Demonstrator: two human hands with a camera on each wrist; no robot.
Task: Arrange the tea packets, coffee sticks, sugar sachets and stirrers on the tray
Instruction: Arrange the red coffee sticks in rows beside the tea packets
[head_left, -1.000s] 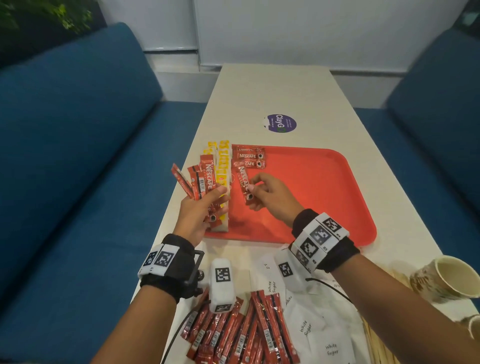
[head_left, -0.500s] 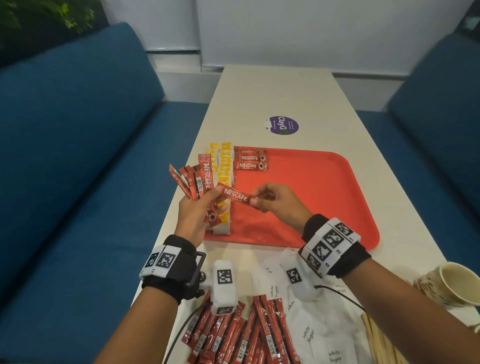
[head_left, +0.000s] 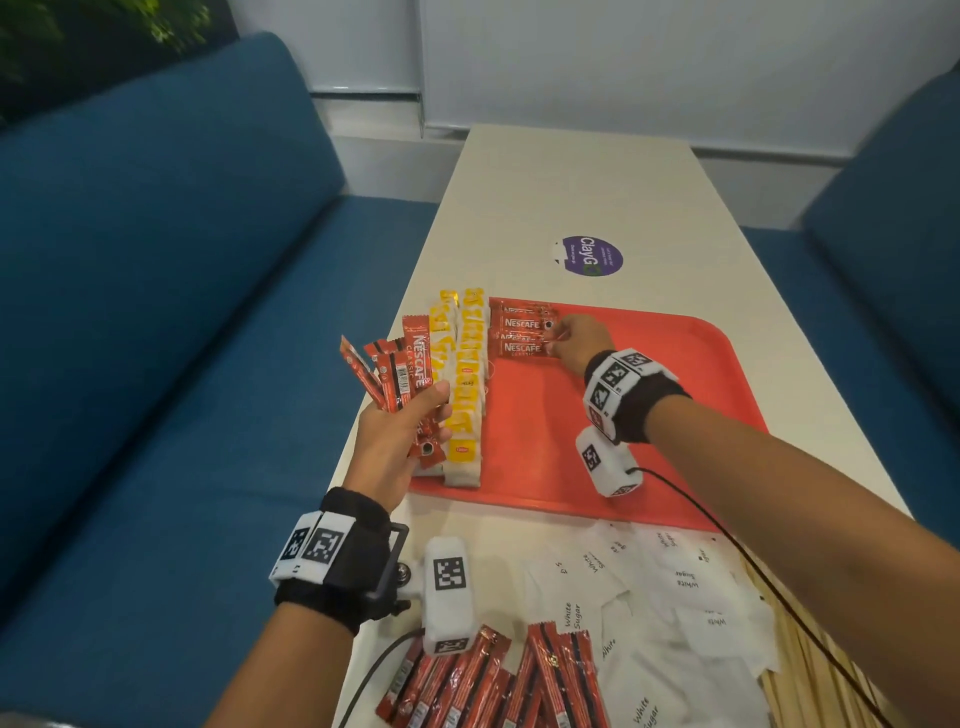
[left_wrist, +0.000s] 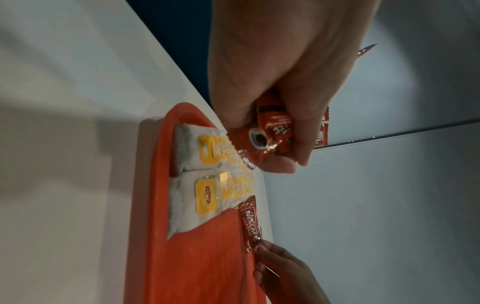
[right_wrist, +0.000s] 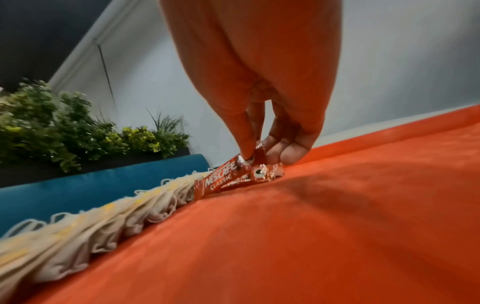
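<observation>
An orange tray (head_left: 649, 395) lies on the white table. Two rows of yellow-tagged tea packets (head_left: 467, 384) run along its left side. Beside them at the far left corner sit Nescafe coffee sticks (head_left: 522, 335). My right hand (head_left: 563, 340) pinches the end of one red coffee stick (right_wrist: 223, 179) and holds it tilted on top of those sticks. My left hand (head_left: 415, 415) grips a fanned bundle of coffee sticks (head_left: 400, 369) above the tray's left edge. In the left wrist view the bundle (left_wrist: 272, 127) sits in curled fingers.
Near me on the table lie more coffee sticks (head_left: 493, 680), white sugar sachets (head_left: 670, 603) and wooden stirrers (head_left: 821, 670). A purple sticker (head_left: 589, 257) is beyond the tray. Blue sofas flank the table on both sides.
My right hand drew one coffee stick from the left hand's bundle and carried it forward to the sticks at the tray's far left corner. The left hand kept holding its bundle.
</observation>
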